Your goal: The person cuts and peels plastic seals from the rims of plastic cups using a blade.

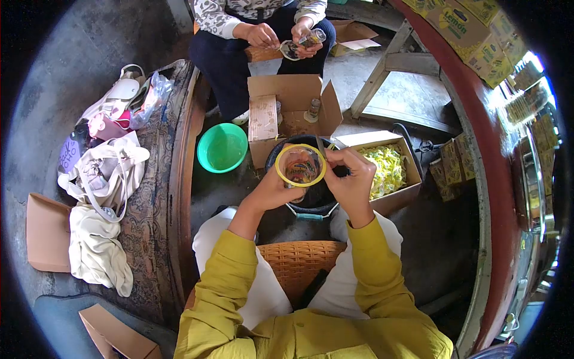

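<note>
My left hand (269, 192) is wrapped around a clear plastic cup (301, 164) with a yellow rim, its round end tilted up toward me. Coloured print shows in and through the cup. On the cup's right side, my right hand (354, 178) has its fingers pinched together at the rim. A thin grey-brown, blade-like strip (321, 146) sticks up from those fingers; its exact kind is unclear. Below both hands stands a black bucket (311, 210) with a teal handle grip, its inside mostly hidden.
A box (412, 190) of yellow wrappers stands right of the bucket. Ahead is an open carton (293, 90) with cups, and a green basin (222, 148) sits left. Across from me a person (263, 36) holds a cup. A bench (149, 239) with bags runs along the left.
</note>
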Tool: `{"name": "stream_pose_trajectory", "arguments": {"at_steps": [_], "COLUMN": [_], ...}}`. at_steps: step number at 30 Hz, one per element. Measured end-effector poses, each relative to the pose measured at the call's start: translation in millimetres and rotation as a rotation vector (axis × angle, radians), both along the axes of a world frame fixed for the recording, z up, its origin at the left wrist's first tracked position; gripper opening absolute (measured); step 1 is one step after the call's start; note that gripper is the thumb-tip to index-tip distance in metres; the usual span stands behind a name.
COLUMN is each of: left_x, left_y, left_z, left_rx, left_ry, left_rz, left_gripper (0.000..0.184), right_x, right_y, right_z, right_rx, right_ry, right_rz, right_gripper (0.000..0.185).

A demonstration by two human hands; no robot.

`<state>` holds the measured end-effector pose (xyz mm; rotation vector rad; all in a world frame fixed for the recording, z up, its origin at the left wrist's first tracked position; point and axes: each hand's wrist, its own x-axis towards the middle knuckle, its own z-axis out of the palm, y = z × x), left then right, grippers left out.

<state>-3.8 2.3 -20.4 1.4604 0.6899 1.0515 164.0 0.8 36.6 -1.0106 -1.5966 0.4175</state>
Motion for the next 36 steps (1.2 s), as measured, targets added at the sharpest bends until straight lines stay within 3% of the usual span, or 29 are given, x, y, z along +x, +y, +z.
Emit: {"name": "stream_pose_trajectory", "arguments": {"at_steps": [7,10,23,26,36], "left_x": [14,19,27,26,22], "left_y": [1,1,0,1,3], "left_z": [2,2,8,6,5], "left_rx": [0.130,-0.099,-0.054,0.046,0.029], "left_ry": [-0.061,-0.255,-0.298,-0.248,-0.167], "left_rz": [0.046,0.122,0.156,0.162,0.183], "left_gripper": [0.065,0.061,0.061,0.060,0.060], "right_x": [-4,-6,-11,-11,-12], "right_y": [0,-1,-5,-5,-8], "right_z": [-1,-1,-3,-3,-1], "right_rx": [-0.003,0.010,0.033,0.026,0.042], "right_ry": [0.075,0.120,0.100,0.104,0.098], "right_rz": [-0.064,-0.116,-0.147,-0.138,-0.141], "right_gripper": [0.014,0.012,0.011,0.011,0.011]}}
